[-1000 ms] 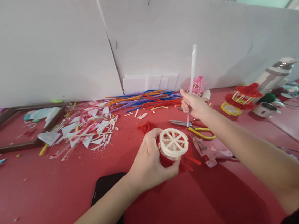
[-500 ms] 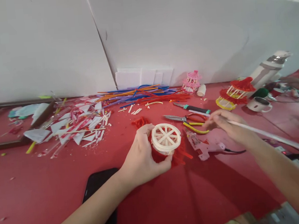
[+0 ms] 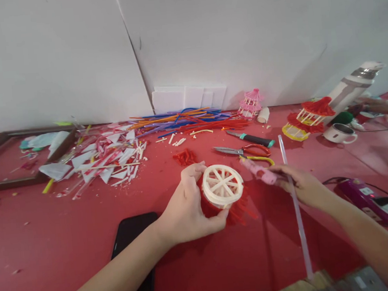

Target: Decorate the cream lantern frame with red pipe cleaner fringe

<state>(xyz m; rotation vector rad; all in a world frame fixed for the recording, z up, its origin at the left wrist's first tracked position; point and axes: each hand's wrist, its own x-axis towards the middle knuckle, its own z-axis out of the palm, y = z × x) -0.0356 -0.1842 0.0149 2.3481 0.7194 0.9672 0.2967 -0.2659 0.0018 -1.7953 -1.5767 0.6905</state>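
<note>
My left hand (image 3: 189,205) is curled around a round cream frame (image 3: 223,184), its fingers and thumb on the rim. The frame has a spoked wheel on top, and red strips (image 3: 242,210) show below it. My right hand (image 3: 299,184) is closed on a pink glue gun (image 3: 264,174) whose nozzle points left toward the pliers. A long translucent glue stick (image 3: 300,226) crosses the right hand's fingers; how it is gripped is partly hidden. Needle-nose pliers (image 3: 230,151) with red and yellow handles and a dark-handled cutting tool (image 3: 252,138) lie just beyond.
Colored sticks (image 3: 185,121) and white and pink scraps (image 3: 103,160) spread along the wall. A black phone (image 3: 134,234) lies by my left forearm. To the right are a red-and-yellow pagoda model (image 3: 309,117), a mug (image 3: 339,133), a flask (image 3: 355,86), a purple power strip (image 3: 365,198) and another person's hand (image 3: 373,103).
My right hand has picked up the glue gun from the table. The glue stick has swung from slanting right to nearly upright in view. My left hand still holds the round frame.
</note>
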